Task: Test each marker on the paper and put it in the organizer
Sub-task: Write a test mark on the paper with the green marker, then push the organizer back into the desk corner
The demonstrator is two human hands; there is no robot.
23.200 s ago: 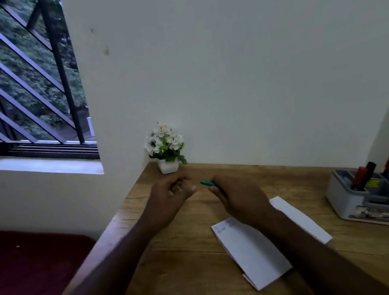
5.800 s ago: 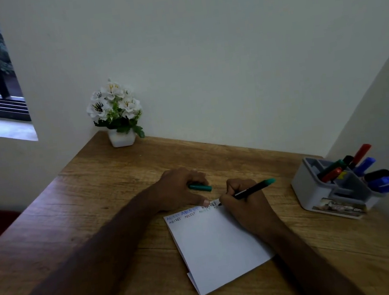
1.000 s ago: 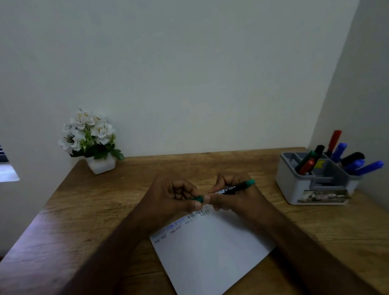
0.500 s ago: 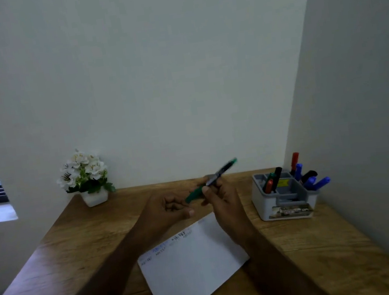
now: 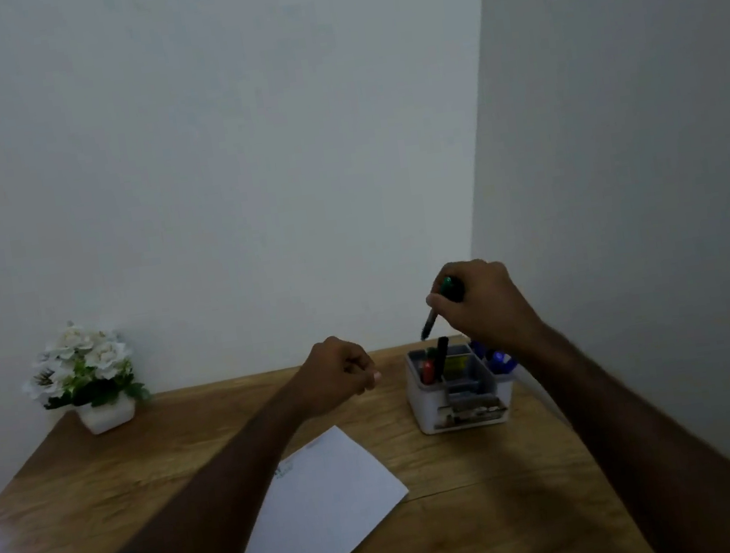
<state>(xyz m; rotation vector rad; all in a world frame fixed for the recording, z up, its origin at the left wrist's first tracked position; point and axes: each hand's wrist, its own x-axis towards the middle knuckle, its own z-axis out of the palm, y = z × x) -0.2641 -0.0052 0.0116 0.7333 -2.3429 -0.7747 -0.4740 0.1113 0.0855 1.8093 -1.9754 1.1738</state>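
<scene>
A wooden surface [image 5: 472, 471] filled a dim corner between two pale walls, with the organizer [image 5: 460, 396] standing at its far right corner. The green marker [image 5: 434, 313] hung in the air directly over the organizer's back left compartment, its long axis steep and tilted, green end up in the fist, dark end pointing down and a little left. The right hand [image 5: 480, 303] had its grip closed around the marker's upper half. By my reading the testing of this marker was over and the putting-away step was in hand; the next move called for lowering it straight into that compartment, past the red and black markers [image 5: 435, 362] already standing there. The left hand [image 5: 336, 375] hovered loosely curled over the surface's far edge, its grip apparently holding nothing. The paper [image 5: 332, 503] lay near the front edge, and a flower pot [image 5: 105, 415] stood at the far left corner
</scene>
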